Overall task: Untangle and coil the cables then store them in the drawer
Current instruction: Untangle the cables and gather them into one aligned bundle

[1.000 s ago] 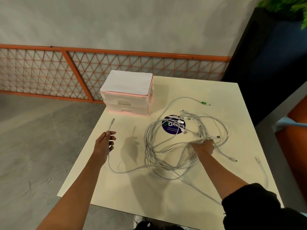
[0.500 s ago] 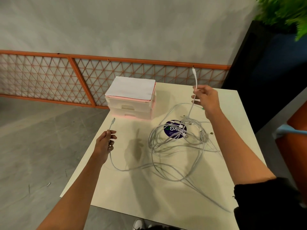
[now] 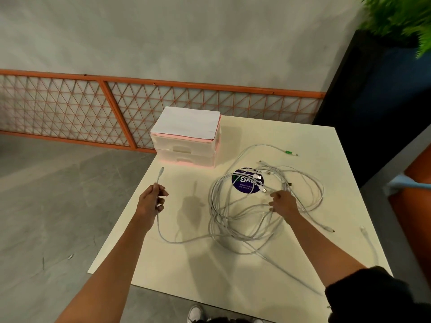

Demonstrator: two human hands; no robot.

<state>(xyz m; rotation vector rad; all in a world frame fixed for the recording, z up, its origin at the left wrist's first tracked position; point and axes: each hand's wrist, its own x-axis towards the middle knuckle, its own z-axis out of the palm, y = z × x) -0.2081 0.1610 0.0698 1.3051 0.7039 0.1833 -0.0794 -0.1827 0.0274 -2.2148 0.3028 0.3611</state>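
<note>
Nearby, drawer unit (image 3: pixel 186 150) beside cable tangle (image 3: pixel 217 219), left hand (image 3: pixel 149 203) gripping cable end (image 3: pixel 161 172), right hand (image 3: pixel 284 202) unclear.

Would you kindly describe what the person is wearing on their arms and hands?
The left hand and the right hand are bare: no gloves, and no ring or watch shows. Both forearms are uncovered. A black sleeve covers the right arm from about the elbow upward; no sleeve shows on the left arm within the picture.
</note>
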